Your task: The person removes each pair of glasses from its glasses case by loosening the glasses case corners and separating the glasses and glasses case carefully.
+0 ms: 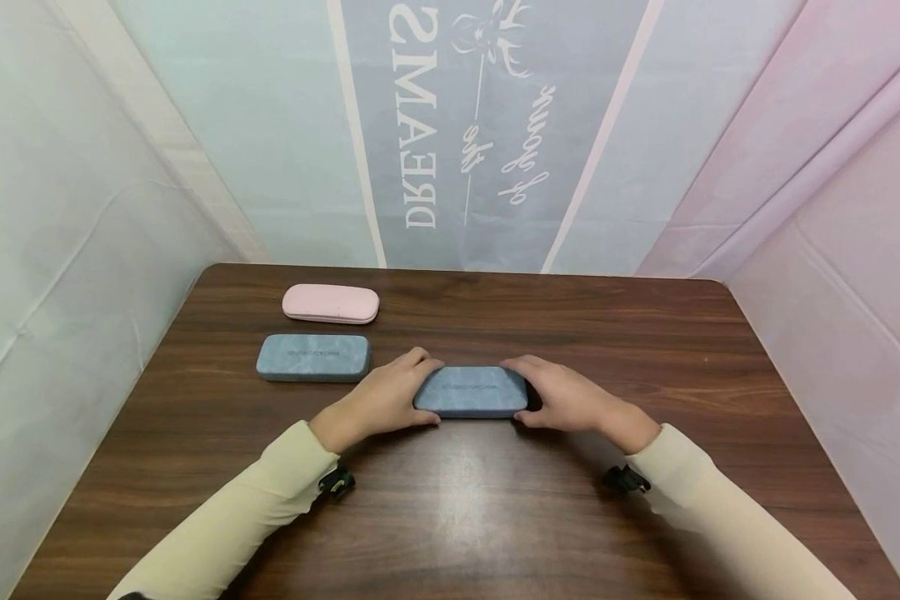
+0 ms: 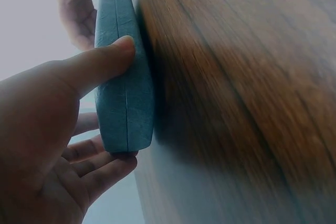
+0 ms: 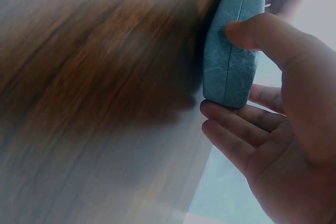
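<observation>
A blue marbled glasses case lies lengthwise between both hands, its lid closed. At its left end my left hand grips it, the thumb on the near side and fingers around the far side. My right hand holds the right end in the same way. In the left wrist view the left thumb presses across the seam of the case. The right wrist view shows the right thumb on the case's near face, with fingertips at its end.
Left of the hands, a second blue glasses case rests on the brown wooden table, close to my left hand. Behind it lies a pink glasses case. A printed cloth hangs beyond the table's back edge.
</observation>
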The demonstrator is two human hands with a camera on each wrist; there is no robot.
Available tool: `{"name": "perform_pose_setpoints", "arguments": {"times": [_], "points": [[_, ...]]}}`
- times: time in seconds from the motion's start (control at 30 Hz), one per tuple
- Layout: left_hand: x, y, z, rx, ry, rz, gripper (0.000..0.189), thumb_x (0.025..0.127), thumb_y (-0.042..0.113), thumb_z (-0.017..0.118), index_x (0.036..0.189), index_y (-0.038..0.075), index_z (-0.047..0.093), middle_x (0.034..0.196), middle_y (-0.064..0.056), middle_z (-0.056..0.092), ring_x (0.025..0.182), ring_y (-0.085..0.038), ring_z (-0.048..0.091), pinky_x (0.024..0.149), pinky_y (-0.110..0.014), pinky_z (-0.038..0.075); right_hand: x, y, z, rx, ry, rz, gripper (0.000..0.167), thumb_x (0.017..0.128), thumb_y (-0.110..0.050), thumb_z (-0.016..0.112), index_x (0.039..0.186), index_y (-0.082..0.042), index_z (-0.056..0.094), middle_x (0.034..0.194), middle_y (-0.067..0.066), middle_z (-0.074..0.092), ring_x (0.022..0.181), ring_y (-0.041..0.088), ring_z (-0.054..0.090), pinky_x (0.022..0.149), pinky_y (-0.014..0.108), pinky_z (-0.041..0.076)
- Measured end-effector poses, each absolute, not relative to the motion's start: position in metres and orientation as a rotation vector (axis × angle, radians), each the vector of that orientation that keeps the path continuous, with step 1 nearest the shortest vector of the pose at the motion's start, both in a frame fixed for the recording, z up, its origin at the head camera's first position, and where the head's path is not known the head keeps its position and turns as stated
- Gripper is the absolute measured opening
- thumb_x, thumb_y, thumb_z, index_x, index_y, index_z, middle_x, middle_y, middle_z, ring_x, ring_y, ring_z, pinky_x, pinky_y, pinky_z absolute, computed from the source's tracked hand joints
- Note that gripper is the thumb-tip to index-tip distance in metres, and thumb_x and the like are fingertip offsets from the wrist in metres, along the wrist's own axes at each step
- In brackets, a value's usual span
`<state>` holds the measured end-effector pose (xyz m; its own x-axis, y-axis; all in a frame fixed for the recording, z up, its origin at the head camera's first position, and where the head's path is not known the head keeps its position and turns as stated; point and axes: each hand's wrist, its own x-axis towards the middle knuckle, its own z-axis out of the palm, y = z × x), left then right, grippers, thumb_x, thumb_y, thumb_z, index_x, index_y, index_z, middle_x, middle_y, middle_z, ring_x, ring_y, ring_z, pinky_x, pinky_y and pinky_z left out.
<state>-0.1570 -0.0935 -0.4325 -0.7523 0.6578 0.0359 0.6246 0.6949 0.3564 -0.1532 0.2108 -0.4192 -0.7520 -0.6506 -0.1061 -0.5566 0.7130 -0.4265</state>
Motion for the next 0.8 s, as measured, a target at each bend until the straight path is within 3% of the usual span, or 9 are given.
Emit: {"name": "perform_pose_setpoints", "arguments": {"times": [0.8], "points": [[-0.172, -0.065, -0.436, 1.056, 2.744, 0.630, 0.080, 0.085, 0.042, 0.083, 0.146, 0.003, 0.050, 0.125, -0.009, 0.051, 0.104, -0.018, 0.057, 0.089, -0.036, 0.052, -0.158, 0.239, -0.424, -0.876, 2.725, -0.629, 0.076, 0.087, -0.019, 0.081, 0.150, 0.000, 0.044, 0.149, 0.019, 0.050, 0.136, 0.034, 0.049, 0.103, 0.054, 0.045]]}}
